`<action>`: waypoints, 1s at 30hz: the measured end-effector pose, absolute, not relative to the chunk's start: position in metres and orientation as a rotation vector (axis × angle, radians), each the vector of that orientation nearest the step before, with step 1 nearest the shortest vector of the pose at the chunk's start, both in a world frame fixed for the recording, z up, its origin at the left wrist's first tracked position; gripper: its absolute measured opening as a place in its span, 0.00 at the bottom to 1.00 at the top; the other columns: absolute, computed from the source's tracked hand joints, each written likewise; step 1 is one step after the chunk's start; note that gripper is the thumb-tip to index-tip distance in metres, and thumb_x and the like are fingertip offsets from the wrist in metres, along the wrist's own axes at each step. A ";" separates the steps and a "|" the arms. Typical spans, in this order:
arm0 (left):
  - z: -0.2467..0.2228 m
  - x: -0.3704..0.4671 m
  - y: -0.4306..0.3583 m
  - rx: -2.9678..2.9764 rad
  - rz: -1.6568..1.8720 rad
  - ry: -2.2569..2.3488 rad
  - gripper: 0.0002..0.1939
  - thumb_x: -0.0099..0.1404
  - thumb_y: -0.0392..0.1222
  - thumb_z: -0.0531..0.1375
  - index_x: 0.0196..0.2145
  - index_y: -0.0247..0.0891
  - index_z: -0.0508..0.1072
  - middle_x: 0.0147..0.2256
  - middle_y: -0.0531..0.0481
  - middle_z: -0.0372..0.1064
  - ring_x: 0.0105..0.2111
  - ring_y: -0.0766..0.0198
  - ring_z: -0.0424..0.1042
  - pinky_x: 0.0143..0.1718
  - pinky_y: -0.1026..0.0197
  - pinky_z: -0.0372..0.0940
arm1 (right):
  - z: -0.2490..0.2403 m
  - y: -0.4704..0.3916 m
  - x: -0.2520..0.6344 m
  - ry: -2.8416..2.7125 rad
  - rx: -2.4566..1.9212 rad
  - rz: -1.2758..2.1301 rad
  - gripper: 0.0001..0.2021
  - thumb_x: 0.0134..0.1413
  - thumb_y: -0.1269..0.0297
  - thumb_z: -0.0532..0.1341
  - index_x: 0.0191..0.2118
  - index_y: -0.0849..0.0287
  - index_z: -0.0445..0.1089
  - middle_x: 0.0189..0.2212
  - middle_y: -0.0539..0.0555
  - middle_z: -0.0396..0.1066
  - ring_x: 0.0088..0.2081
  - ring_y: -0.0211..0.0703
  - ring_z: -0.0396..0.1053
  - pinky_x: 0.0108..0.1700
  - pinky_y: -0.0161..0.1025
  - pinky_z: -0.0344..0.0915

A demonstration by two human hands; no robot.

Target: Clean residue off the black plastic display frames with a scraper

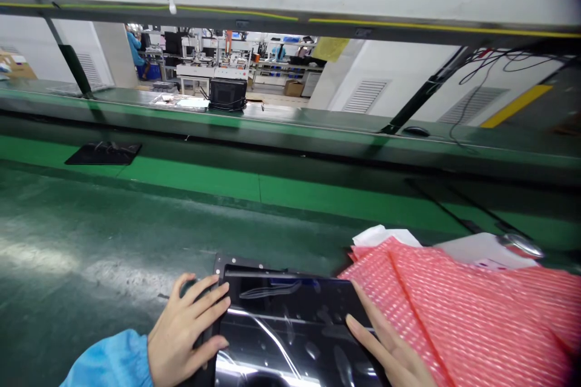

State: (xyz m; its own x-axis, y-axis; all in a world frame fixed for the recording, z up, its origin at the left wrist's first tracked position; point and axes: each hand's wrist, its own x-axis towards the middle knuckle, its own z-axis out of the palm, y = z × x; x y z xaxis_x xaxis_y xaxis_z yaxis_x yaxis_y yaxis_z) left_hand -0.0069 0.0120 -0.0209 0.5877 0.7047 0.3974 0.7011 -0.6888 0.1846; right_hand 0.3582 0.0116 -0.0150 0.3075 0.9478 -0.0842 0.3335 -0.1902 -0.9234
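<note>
A glossy black screen panel (290,314) lies at the bottom middle, with light reflections and smear-like marks or film bubbles on its face. Under its upper left edge shows a black frame (221,266) with small light dots. My left hand (190,326), in a blue sleeve (111,363), rests across the left edge, fingers spread and fingertips on the panel. At the right edge, my right hand (390,344) has its thumb on the panel's face and a finger along the side; its other fingers are hidden. The panel's near edge is out of view.
Pink bubble wrap (472,308) is heaped to the right, with white sheets behind it. A black flat base (104,153) stands on the green bench (113,224) at left. Beyond the raised ledge are a black box-like device (227,94) and a distant person in blue (135,48).
</note>
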 end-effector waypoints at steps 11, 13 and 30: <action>-0.026 -0.006 0.012 2.751 0.704 1.245 0.22 0.69 0.47 0.55 0.59 0.43 0.64 0.58 0.46 0.64 0.61 0.52 0.58 0.63 0.41 0.45 | 0.010 0.007 0.342 -1.129 -1.714 0.972 0.36 0.48 0.45 0.64 0.63 0.50 0.61 0.62 0.50 0.60 0.67 0.54 0.47 0.63 0.48 0.56; -0.026 -0.006 0.012 2.729 0.712 1.250 0.22 0.69 0.47 0.55 0.59 0.43 0.64 0.58 0.45 0.64 0.61 0.52 0.59 0.63 0.40 0.44 | 0.009 0.007 0.341 -1.145 -1.715 0.952 0.36 0.48 0.45 0.64 0.62 0.51 0.61 0.61 0.50 0.62 0.66 0.54 0.47 0.63 0.48 0.56; -0.032 -0.001 0.012 2.608 0.584 1.358 0.29 0.71 0.36 0.50 0.67 0.48 0.48 0.69 0.44 0.30 0.68 0.45 0.37 0.63 0.35 0.49 | 0.004 0.000 0.328 -1.107 -1.717 0.938 0.41 0.49 0.43 0.63 0.67 0.52 0.52 0.67 0.49 0.49 0.67 0.53 0.44 0.67 0.48 0.42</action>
